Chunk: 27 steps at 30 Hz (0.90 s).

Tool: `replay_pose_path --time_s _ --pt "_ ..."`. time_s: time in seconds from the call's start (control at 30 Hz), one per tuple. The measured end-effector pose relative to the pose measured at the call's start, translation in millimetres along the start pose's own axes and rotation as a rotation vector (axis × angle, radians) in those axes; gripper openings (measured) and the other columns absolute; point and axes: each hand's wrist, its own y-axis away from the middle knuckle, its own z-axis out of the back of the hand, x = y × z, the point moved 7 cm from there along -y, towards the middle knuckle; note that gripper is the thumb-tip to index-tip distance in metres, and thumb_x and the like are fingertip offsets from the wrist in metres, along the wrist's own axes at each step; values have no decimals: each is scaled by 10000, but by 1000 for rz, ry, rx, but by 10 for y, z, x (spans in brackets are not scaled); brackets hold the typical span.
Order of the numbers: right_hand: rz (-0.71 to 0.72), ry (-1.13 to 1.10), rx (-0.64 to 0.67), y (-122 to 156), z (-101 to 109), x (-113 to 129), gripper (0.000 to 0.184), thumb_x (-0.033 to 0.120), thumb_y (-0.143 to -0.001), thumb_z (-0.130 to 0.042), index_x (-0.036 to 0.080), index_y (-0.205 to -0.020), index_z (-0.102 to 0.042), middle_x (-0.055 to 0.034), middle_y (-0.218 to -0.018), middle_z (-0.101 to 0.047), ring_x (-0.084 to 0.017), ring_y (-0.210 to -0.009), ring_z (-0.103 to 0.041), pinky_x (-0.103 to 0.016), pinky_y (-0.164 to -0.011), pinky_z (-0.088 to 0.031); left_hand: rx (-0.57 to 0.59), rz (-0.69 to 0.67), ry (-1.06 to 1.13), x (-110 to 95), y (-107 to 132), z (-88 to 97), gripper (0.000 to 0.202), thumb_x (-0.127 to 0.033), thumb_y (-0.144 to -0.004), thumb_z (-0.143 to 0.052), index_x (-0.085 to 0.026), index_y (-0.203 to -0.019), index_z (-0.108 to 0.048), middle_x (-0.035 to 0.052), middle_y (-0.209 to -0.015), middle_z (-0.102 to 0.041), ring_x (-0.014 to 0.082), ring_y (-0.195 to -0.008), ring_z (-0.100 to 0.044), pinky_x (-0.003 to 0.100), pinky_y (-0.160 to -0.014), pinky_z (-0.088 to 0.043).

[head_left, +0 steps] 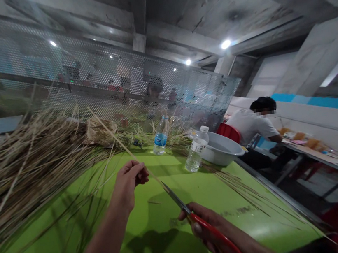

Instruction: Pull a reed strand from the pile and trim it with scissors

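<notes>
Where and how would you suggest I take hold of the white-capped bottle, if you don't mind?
I'd grip the white-capped bottle around its labelled middle, probably from the left: its cylindrical body stands upright, while the grey basin crowds its right side.

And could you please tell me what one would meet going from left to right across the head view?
Straw pile, left hand, blue-labelled bottle, white-labelled bottle, grey basin, seated person.

1. White label [199, 145] on the clear bottle [193, 161] just left of the grey basin [223, 157]: dark characters, too small to read.
2. Blue label [160, 139] on the bottle farther left of the basin: illegible.
3. Green tabletop [273, 231], nearer than the basin: dark marks [243, 210], unreadable.
</notes>
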Motion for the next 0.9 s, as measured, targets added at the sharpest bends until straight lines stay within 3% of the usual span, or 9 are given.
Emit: replay_pose_path --time_s 0.23,0.53,0.77,0.9 --pt "-55 -39 -11 -22 -2 -70 550 663 -783 -667 243 -1121 -559 101 -636 -381 -16 -414 -309 -134 -378 -253 8 -1 -24 16 -9 -7 227 -329 -668 -746 -182 -645 -576 -18 -581 -625 104 -518 -534 226 -537 -446" --pt "25 -23 25 0 -21 8 586 684 -778 -661 236 -1141 -554 87 -669 -395 -31 -489 -349 -136 -423 -283 46 17 -55 40 1 -47 239 -332 -669 -730 -182 -627 -549 -15 -575 -625 102 -515 -526 225 -534 -435" --pt "2 79 -7 -86 17 -112 679 761 -735 -624 231 -1149 -531 112 -594 -417 -24 -386 -335 -150 -371 -291 73 19 -71 45 9 -62 247 -340 -688 -717 -187 -626 -532 -12 -581 -631 104 -511 -524 231 -534 -431" --pt "35 78 -44 -108 42 -143 627 730 -758 -628 216 -1111 -556 117 -563 -413 -20 -375 -345 -143 -372 -290 69 21 -81 74 11 -54 240 -346 -701 -711 -185 -640 -544 -12 -584 -628 106 -510 -533 231 -533 -426"
